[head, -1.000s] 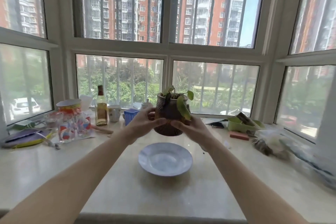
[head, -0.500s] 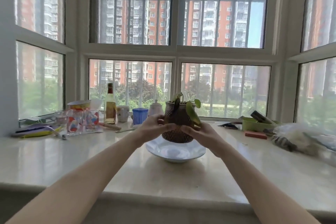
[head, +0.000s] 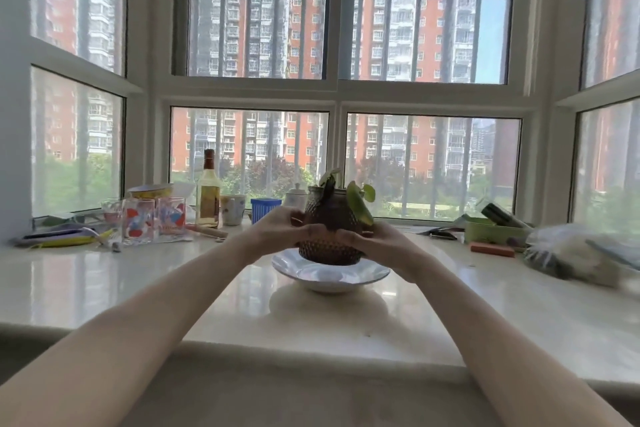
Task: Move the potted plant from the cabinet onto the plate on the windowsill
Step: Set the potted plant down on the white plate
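The potted plant (head: 330,250), a round dark textured pot with a few green leaves, is upright over the middle of the white plate (head: 363,276) on the windowsill. Its base is at the plate's bowl; whether it touches I cannot tell. My left hand (head: 277,229) grips the pot's left side. My right hand (head: 372,241) grips its right side, fingers wrapped across the front.
On the marble windowsill (head: 485,305) at the left stand patterned glasses (head: 138,220), a bottle (head: 208,194), a mug (head: 233,209) and a blue box (head: 265,210). At the right lie a green container (head: 491,230), a red bar (head: 491,248) and plastic bags (head: 581,253).
Both hands have lowered the pot from above the plate down to the plate's bowl. The view has dropped lower, so the plate now looks flatter.
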Motion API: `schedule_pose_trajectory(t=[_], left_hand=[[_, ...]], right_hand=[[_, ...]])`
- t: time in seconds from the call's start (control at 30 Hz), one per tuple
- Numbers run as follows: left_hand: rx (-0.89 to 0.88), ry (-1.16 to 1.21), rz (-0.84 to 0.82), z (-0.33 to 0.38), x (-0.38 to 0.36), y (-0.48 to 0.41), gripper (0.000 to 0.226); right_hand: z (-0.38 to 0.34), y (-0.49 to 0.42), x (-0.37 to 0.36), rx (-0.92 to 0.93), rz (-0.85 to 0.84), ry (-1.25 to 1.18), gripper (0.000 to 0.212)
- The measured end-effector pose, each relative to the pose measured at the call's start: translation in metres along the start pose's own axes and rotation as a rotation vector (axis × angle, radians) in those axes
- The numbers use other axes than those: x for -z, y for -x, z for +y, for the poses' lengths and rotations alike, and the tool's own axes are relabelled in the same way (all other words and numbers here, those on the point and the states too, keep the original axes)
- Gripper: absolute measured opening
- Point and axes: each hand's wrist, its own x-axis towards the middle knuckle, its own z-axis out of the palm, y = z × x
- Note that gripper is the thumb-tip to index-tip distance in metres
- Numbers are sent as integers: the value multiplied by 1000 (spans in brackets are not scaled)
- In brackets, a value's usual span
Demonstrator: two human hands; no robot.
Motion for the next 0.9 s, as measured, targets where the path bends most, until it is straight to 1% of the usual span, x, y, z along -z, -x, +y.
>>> schedule_pose_trajectory(t=[0.13, 0.23, 0.33, 0.77, 0.9], left_hand=[[13, -46, -72, -2, -2, 1, 54], [27, -78, -124, -3, -3, 2, 61], [42, -80, -155, -6, -4, 3, 60], [19, -106, -193, -13, 1, 2, 67], [12, -106, -185, -16, 1, -1, 62]], right_hand=[[3, 2, 0, -22, -24, 55, 58], [4, 2, 2, -27, -61, 102, 57], [2, 4, 2, -25, -100, 141, 55], [-6, 8, -1, -15, -128, 217, 51], [-4, 7, -1, -10, -131, 224, 51]])
